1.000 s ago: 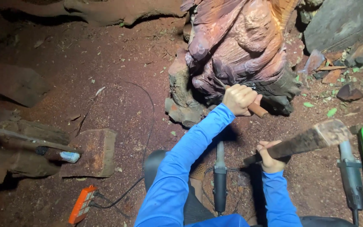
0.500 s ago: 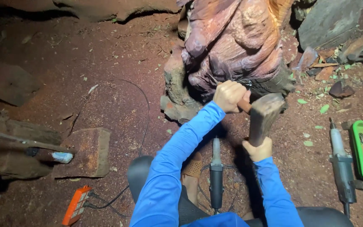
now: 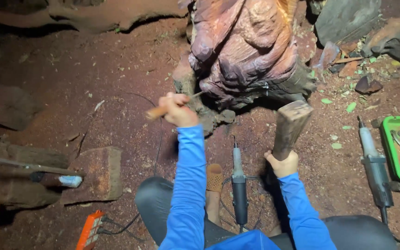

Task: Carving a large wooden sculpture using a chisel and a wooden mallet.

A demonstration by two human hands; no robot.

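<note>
My left hand (image 3: 178, 109) gripped a wooden-handled chisel (image 3: 163, 110), its tip against the carved wood sculpture (image 3: 246, 51) ahead. My right hand (image 3: 282, 163) clutched an upright wooden mallet (image 3: 290, 127).

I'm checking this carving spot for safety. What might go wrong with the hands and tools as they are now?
The left hand holds the chisel near the carved wood while the right hand raises the wooden mallet; a missed blow might hit the fingers. The power tool and its cord lie between the legs, beside the foot, and might snag.
</note>
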